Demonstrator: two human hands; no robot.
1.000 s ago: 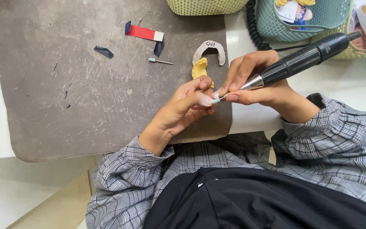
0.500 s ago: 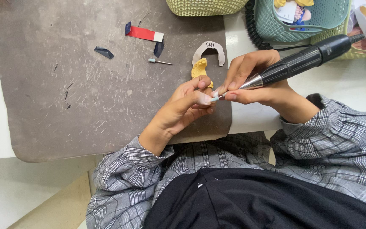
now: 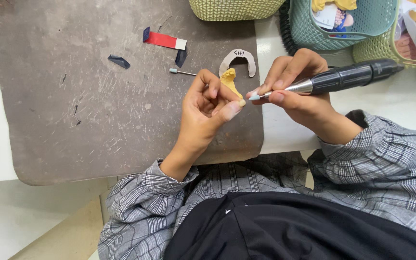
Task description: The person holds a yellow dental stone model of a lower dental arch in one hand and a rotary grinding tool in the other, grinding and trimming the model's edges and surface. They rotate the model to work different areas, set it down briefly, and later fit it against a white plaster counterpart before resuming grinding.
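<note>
Left hand [image 3: 208, 108] raised over the near edge of the grey mat [image 3: 73, 96], fingers [image 3: 229, 110] pinching a small pale tooth-like piece [image 3: 241, 102] at thumb tip; a yellow wax-like part [image 3: 230, 80] visible just behind the fingers, contact with the hand not clear. Right hand [image 3: 297, 91] wrapped pen-style round a black rotary handpiece [image 3: 347, 77], fingers pressed together on its metal nose; pale blue bur tip [image 3: 254, 97] just beside the pinched piece, contact not resolvable.

For clean grinding, judged best: heels of both hands braced together; light strokes; piece turned rather than the tool; thumb pad kept clear of the bur.

On the mat: grey horseshoe-shaped plate [image 3: 238, 59] behind the yellow part; loose mounted point with a pale blue head [image 3: 181, 72]; red-and-white strip [image 3: 164, 40]; dark blue scraps [image 3: 119, 60]. Woven baskets along the far edge of the white counter [image 3: 285, 135], a yellow-green one [image 3: 234, 8] and a teal one [image 3: 343, 26]; coiled black cord [image 3: 285, 29] between them, close to the working hand's reach.
</note>
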